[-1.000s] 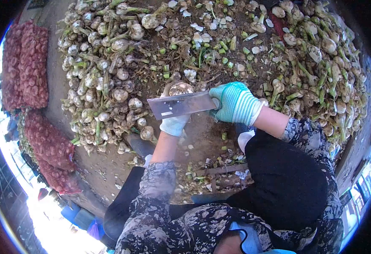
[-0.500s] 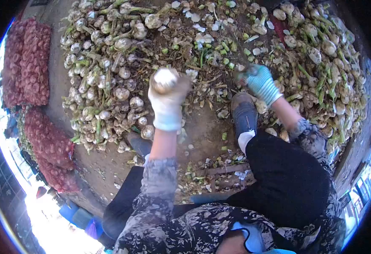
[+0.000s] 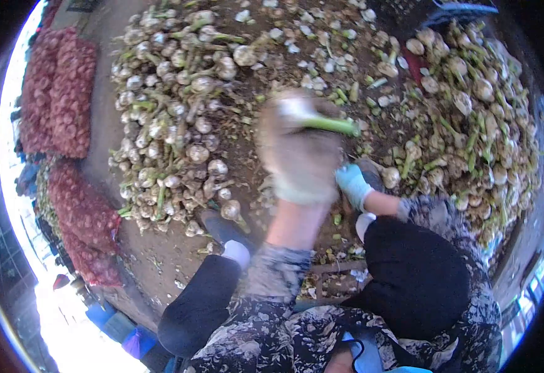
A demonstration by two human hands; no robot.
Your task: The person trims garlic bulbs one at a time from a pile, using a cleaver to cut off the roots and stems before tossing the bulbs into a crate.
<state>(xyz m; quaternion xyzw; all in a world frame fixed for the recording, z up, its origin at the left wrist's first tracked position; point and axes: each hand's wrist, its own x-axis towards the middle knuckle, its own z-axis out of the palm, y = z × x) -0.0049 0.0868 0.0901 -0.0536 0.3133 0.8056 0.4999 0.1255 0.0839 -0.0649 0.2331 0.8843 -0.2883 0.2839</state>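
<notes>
Red mesh bags (image 3: 85, 227) w/ garlic (image 3: 57, 96) inside; L hand (image 3: 303, 155) holds stalked bulb (image 3: 315, 120), R hand (image 3: 354, 182): can't tell.

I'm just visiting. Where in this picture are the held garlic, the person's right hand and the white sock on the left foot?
Held garlic (image 3: 323, 124): head view, on its green stalk, which is blurred.
Right hand (image 3: 353, 183): head view, on the glove.
White sock (image 3: 237, 252): head view, on its visible middle.

Full red mesh sacks (image 3: 60, 93) at left, blue objects (image 3: 115, 326) and a purple item (image 3: 133, 344) at lower left.
</notes>
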